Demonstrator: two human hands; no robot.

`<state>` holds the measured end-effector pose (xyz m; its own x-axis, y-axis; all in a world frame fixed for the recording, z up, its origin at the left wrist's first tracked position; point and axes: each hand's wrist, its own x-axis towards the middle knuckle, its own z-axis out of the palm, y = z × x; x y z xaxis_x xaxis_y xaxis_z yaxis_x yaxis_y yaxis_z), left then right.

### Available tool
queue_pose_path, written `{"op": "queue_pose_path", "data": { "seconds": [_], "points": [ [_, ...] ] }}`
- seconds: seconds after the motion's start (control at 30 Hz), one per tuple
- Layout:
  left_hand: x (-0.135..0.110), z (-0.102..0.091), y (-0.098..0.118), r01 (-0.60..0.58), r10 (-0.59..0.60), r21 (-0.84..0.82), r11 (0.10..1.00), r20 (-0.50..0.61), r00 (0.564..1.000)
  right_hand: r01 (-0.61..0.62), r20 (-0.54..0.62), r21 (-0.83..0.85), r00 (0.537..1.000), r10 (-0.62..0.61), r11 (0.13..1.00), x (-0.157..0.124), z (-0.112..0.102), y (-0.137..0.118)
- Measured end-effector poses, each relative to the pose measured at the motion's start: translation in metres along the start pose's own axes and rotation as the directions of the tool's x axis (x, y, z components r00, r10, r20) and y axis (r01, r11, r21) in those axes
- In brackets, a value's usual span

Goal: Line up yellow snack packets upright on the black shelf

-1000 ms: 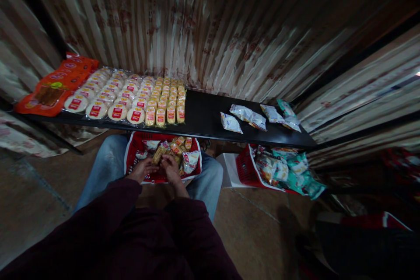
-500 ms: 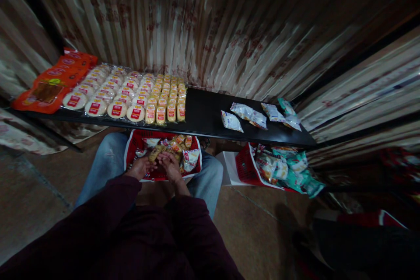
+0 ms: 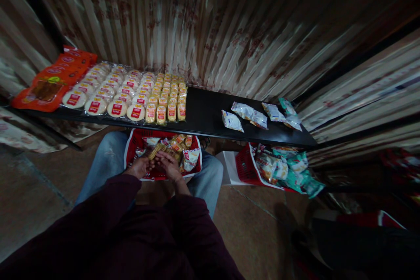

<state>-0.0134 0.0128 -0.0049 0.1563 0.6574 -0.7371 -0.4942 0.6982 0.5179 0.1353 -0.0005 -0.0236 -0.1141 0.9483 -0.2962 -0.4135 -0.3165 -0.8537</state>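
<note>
Fingertips of my left hand (image 3: 141,167) and right hand (image 3: 169,164) seem to pinch the snack packet (image 3: 155,150) between them, its long axis running toward two o'clock.

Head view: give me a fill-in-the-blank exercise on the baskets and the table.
1. The left hand and right hand are both in the ___ basket on the lap.
2. On the table, the flat bags left of the round cakes are ___.
3. The second basket sits on the ___.
Missing words: red; orange; floor.
</note>
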Motion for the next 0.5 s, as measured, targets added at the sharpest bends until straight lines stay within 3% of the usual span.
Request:
{"op": "queue_pose_path", "data": {
  "seconds": [0.2,0.5],
  "points": [
    [-0.0020,0.0049,-0.0023,-0.048,0.051,0.031,0.998,-0.106,0.993,-0.026,0.032,-0.047,0.999,0.028,0.999,0.0008,-0.0020,-0.0003],
    [-0.0003,0.0051,-0.0091,-0.186,0.194,0.084,0.979,-0.099,0.976,0.019,-0.049,-0.221,0.998,-0.030,0.975,0.0042,-0.0040,0.0062]
  ]
}}
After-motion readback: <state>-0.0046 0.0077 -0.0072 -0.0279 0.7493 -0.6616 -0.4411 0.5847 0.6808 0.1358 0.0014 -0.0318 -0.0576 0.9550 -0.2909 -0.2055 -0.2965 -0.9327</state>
